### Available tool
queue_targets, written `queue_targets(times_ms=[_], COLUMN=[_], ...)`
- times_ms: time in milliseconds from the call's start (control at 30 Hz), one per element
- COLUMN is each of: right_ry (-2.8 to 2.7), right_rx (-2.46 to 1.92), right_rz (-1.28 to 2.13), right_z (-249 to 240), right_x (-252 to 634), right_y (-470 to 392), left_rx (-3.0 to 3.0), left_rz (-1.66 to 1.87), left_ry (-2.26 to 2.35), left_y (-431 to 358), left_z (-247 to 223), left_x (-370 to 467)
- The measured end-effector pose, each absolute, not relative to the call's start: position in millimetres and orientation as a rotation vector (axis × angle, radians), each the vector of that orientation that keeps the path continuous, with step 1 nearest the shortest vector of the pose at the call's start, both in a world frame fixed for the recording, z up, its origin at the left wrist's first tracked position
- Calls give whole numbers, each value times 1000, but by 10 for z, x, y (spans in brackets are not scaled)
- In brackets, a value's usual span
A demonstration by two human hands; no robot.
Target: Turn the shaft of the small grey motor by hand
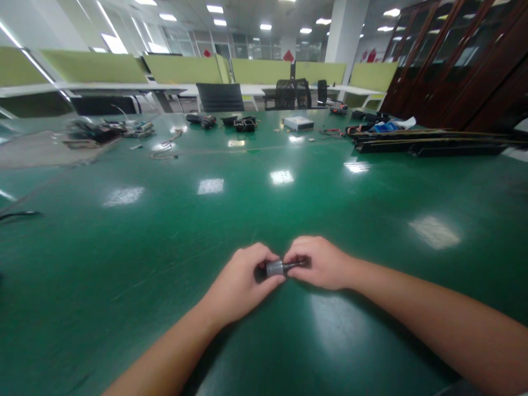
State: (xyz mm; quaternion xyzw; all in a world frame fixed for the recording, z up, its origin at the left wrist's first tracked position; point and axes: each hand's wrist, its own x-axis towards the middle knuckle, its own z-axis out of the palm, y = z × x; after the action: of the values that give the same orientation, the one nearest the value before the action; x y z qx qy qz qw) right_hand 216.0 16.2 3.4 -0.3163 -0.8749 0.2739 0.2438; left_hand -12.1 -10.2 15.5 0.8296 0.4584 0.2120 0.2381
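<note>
Close to the near side of the green table (165, 231), my two hands meet over one small object. My left hand (245, 280) is closed around a short grey metal cylinder (275, 268) with a black end, its thumb below and fingers above. From the cylinder's right side a thin dark shaft (291, 265) sticks out, and my right hand (319, 263) pinches it between thumb and fingers. The object lies roughly level. Its ends are partly covered by my fingers, so its exact kind cannot be made out.
Along the far edge lie a tangle of cables and parts (111, 129), black parts (245, 124), a silver box (298, 123) and a red-and-black tool (338, 109). Long black strips (429, 144) lie at the right. Office chairs (220, 98) stand behind.
</note>
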Motion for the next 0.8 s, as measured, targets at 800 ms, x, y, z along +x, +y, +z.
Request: queue_targets(times_ms=[800], right_ry=[-2365], right_rx=[-932], right_rz=[730], right_z=[46], right_x=[2201], right_y=[158], left_rx=[2272], left_rz=[606], left_ry=[1245], left_y=[-98], left_z=[151], left_x=[-127])
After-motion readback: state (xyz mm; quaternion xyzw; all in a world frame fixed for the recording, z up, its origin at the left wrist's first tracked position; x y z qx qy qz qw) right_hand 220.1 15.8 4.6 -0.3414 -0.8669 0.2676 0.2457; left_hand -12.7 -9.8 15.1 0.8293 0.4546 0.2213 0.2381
